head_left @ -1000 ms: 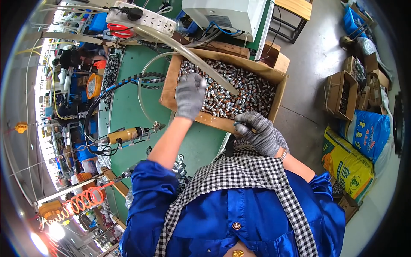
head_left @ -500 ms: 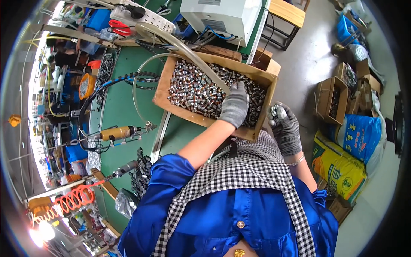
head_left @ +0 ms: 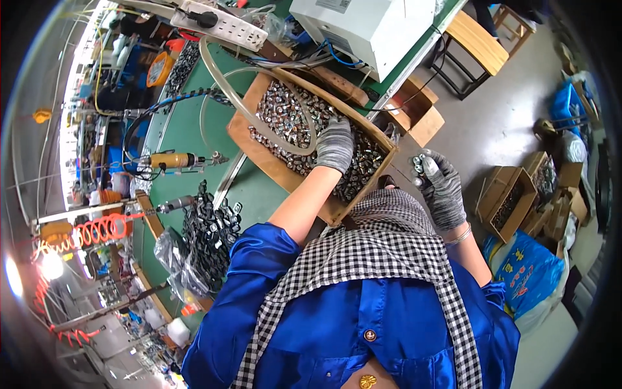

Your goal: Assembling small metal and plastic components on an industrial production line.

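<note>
My left hand (head_left: 335, 148), in a grey knitted glove, reaches into a long cardboard box (head_left: 254, 137) of small silvery metal cylinders (head_left: 278, 107). Its fingertips are down among the cylinders, so their grip is hidden. To the right of the box, my gloved right hand (head_left: 444, 196) is raised with its fingers curled around several small metal cylinders (head_left: 418, 166). A clear plastic hose (head_left: 249, 117) hangs over the box and bends across the parts, beside my left hand.
A white machine housing (head_left: 363, 32) and a power strip (head_left: 219, 27) stand behind the box. On the green bench lie a yellow pneumatic tool (head_left: 172, 161) and a heap of black parts (head_left: 210, 227). A wooden stool (head_left: 476, 45) and open cartons (head_left: 506, 201) are at right.
My left hand has shifted left and is among the cylinders, no longer against the hose end. The hose now curls over the box. My right hand still holds its cylinders; the view has turned.
</note>
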The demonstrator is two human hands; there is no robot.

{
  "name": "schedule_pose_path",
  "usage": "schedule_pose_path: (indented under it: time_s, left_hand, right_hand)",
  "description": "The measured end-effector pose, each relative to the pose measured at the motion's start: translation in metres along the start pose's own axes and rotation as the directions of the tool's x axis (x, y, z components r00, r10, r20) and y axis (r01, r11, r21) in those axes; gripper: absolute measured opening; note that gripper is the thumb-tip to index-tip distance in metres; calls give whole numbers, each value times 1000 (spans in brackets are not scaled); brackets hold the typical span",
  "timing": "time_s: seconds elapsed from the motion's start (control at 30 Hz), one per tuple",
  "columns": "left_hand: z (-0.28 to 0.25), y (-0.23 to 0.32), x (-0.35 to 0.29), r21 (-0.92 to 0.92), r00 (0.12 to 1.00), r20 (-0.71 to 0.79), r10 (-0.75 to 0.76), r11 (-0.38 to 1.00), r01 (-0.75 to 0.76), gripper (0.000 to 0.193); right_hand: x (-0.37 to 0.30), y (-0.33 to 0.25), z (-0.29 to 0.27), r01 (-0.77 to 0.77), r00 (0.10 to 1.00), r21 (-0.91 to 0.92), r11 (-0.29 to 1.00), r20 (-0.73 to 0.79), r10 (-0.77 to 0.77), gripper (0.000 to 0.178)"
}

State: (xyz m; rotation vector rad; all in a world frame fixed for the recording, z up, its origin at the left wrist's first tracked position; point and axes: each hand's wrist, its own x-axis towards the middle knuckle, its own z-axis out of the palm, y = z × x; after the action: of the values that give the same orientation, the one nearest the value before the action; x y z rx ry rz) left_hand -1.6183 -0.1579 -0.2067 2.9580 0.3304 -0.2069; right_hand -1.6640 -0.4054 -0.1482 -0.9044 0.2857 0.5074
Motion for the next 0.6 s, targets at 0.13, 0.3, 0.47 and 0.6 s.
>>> schedule_pose_path:
  time_s: [0.13,0.3,0.47,0.6]
  left_hand:
    - [2,5,5,127,997,78,-2,992,-8,16]
    - [5,6,12,178,997,77,24,983,-37,11]
    - [15,6,23,289,985,19,173,942,-171,9]
    - [34,-1,22,384,985,-67,160,915,-122,12]
  right_hand:
    - [6,-7,1,-34,999,61,998,-17,35,28]
    - [8,-12,-3,-50,999,84,995,19,49,28]
    - [17,-19,-9,16,999,12,1000,46,-16,30]
    - [13,-23,-5,-44,997,23,999,68,43,29]
